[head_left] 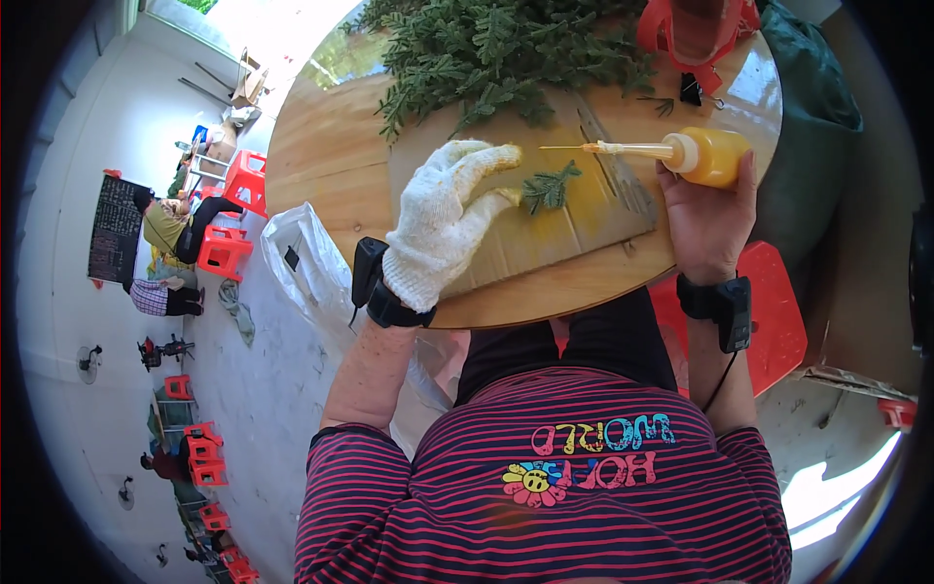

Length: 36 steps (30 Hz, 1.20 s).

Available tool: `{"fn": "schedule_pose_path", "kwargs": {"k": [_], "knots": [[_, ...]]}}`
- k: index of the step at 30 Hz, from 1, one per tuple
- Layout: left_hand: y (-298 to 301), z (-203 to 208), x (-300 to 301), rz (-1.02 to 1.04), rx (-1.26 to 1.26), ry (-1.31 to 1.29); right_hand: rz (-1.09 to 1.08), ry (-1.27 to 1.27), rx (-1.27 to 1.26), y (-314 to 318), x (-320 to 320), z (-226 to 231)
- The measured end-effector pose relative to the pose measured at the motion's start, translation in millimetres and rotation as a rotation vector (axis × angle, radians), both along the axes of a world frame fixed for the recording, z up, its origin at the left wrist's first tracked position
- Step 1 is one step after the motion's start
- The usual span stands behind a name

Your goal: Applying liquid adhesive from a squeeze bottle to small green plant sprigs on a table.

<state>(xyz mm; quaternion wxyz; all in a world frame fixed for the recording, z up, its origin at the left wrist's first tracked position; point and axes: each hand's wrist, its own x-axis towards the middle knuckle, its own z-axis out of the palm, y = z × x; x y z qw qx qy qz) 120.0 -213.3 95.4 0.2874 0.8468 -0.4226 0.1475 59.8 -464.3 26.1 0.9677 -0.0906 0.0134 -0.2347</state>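
We see our gloved left hand (435, 219) above a cardboard sheet (584, 238), its fingers (501, 156) parted just beside a small green sprig (550, 188). Our bare right hand (712, 222) grips a yellow bottle (718, 158), its long nozzle (632, 149) pointing left. Across the round wooden surface (326, 156) we have heaped evergreen branches (496, 49); well apart on the left, red stools (224, 253) stand on the floor (282, 389).

A cardboard sheet (525, 248) lies on the counter (321, 161), fir branches (506, 54) behind; over the sheet, a fir sprig (552, 188) sits between left grip (440, 216) and squeeze bottle (715, 159).
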Motion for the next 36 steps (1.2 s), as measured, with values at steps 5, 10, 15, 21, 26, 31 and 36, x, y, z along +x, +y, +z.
{"fn": "schedule_pose_path", "kwargs": {"k": [5,10,15,21,26,31,36], "knots": [[-13.2,-10.6,-8.5,0.083,-0.051,0.166,-0.029,0.009,-0.024,3.1,0.0,2.2],[-13.5,-17.2,1.1,0.086,0.169,-0.091,-0.014,-0.004,-0.005,5.8,-0.2,2.8],[-1.1,-10.6,5.3,0.085,0.207,-0.196,-0.004,0.002,-0.003,2.8,0.5,-0.1],[-0.1,-13.3,8.2,0.119,0.071,-0.132,0.011,-0.024,-0.033,3.1,-2.2,0.0],[-2.9,-22.5,6.7,0.168,0.146,-0.034,-0.048,-0.027,-0.142,5.0,-9.0,0.3],[-0.2,-33.7,13.2,0.118,0.102,0.01,-0.212,0.097,-0.307,2.5,-20.6,9.9],[3.2,-36.2,12.7,0.113,0.094,0.028,-0.317,0.08,-0.544,-2.8,-27.4,14.2]]}}
